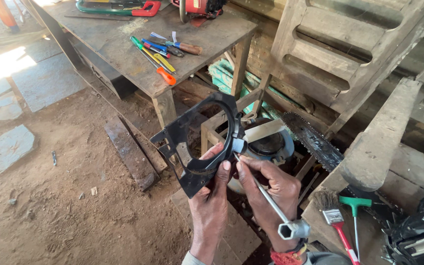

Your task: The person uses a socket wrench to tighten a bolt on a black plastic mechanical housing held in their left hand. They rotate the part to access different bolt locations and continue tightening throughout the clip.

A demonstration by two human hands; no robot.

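From the head camera, the left hand (211,196) is holding up a black plastic cover (201,142) with a large round opening, its fingers (223,169) closing around the cover's lower edge so the piece is standing tilted in the air above the dirt floor (65,206). The right hand (271,189) is gripping a metal socket wrench (271,201) by its shaft, fingers wrapping it closed, and is pressing the thin tip against the cover's right rim; the hexagonal socket end is pointing down towards the wrist. Just behind the cover a chainsaw bar (315,142) is lying across a wooden frame. A red-handled brush (334,218) and a green-handled T tool (355,208) are resting on planks to the right. On the wooden table (119,44) farther back, coloured screwdrivers (155,54) are lying in a loose bunch.
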